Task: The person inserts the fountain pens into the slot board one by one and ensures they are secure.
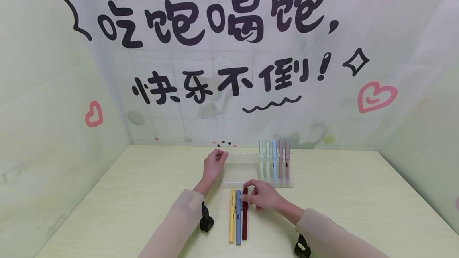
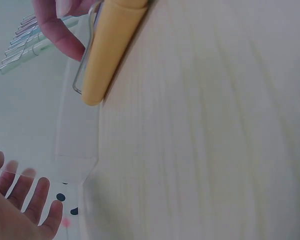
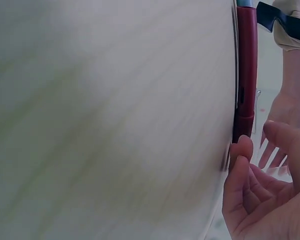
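Observation:
A clear plastic pen stand (image 1: 241, 170) stands towards the back of the table. My left hand (image 1: 214, 166) holds its left edge; in the left wrist view that hand's fingers (image 2: 35, 202) show partly through the clear plastic. In front of the stand a yellow pen (image 1: 232, 216), a blue pen (image 1: 238, 218) and a dark red pen (image 1: 245, 214) lie side by side. My right hand (image 1: 264, 195) grips the dark red pen near its far end, fingers curled at its tip. Seen from the right wrist, the dark red pen (image 3: 246, 65) reaches those fingertips (image 3: 244, 145).
Several pens in pale green, light blue and mauve (image 1: 274, 160) stand upright in the right part of the stand. Behind is a printed cloth backdrop (image 1: 229, 51) with dark lettering. The pale wood-grain table (image 1: 340, 194) stretches out on both sides.

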Action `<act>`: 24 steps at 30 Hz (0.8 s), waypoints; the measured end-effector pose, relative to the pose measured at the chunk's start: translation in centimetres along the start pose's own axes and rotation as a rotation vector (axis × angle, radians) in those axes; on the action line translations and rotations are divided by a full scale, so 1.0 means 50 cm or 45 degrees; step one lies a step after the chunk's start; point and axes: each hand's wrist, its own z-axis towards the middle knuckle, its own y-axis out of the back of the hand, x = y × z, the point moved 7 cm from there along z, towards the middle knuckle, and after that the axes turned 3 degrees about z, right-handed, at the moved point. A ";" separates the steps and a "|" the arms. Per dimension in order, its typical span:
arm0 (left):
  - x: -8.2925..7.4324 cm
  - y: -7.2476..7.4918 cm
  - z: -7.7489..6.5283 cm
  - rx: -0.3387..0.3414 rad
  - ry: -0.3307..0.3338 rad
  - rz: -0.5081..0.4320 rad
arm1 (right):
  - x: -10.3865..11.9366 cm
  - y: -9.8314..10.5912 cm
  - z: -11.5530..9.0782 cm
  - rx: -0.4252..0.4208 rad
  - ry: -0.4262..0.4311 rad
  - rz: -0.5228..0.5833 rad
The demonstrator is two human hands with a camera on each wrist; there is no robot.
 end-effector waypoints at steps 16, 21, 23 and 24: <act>-0.004 0.003 0.000 -0.012 -0.039 0.003 | 0.002 0.006 -0.003 0.137 0.031 -0.149; 0.000 0.001 0.001 -0.003 -0.033 -0.002 | 0.000 0.006 -0.002 0.164 0.005 -0.135; 0.003 0.001 0.002 0.001 -0.022 -0.003 | -0.001 0.005 -0.002 0.168 -0.006 -0.115; 0.003 0.001 0.002 0.002 -0.021 -0.002 | 0.000 0.005 -0.002 0.169 -0.010 -0.108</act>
